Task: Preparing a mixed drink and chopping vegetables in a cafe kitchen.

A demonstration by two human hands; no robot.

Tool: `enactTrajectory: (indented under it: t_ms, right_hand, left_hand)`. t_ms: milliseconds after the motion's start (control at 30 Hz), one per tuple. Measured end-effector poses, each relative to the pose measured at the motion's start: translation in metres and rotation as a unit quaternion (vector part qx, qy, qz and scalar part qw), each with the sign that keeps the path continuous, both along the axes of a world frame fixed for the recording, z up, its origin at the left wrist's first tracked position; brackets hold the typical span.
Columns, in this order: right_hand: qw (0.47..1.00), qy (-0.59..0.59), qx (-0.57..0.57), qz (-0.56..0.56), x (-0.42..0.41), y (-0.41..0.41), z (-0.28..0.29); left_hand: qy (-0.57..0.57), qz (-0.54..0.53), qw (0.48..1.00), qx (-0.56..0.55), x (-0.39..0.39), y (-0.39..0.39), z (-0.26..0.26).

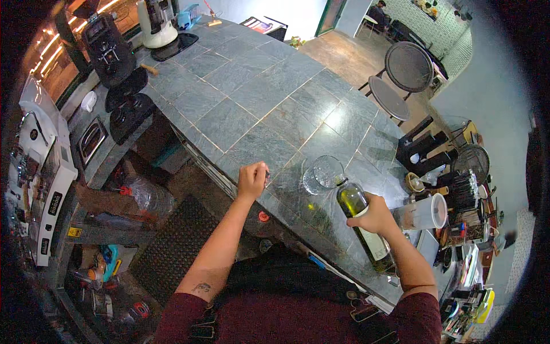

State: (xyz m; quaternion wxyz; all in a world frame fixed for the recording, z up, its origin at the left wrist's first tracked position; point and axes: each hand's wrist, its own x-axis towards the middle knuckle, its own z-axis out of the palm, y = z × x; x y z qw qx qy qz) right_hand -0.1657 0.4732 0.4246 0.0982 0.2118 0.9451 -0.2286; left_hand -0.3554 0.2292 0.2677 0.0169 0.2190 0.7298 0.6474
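Note:
My right hand (374, 217) grips a green glass wine bottle (374, 245) around its body. The bottle leans with its neck pointing away from me, and its mouth is at the near right rim of a clear glass vessel (316, 185). That vessel stands on the slate-tiled counter (240, 107); whether liquid is in it, I cannot tell. My left hand (252, 180) is curled into a fist over the counter's near edge, left of the vessel. A small dark object (267, 174) peeks out from its fingers, too hidden to name.
A clear plastic container (423, 213) and a black holder (423, 144) stand at the right. Black and white coffee grinders (105, 47) (158, 26) occupy the far left, above a white espresso machine (56, 206). Round-topped stools (389, 98) sit beyond the counter. A rubber mat (172, 249) covers the floor.

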Motion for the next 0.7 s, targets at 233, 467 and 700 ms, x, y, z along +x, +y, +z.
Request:
enactTrajectory:
  t_ms: [233,467,700]
  right_hand:
    - [1.000,-0.012,-0.009,0.009,-0.002,0.000,0.008]
    - [1.000,-0.001,-0.019,0.004,-0.003,-0.001,0.010]
    - [1.000,0.006,-0.022,-0.015,-0.001,-0.006,0.015]
  left_hand:
    - [-0.019,-0.004,1.000,0.020,0.002,-0.001,0.006]
    - [-0.011,0.011,1.000,0.015,0.001,-0.001,-0.001]
    - [-0.018,0.007,1.000,0.006,0.001,-0.003,-0.002]
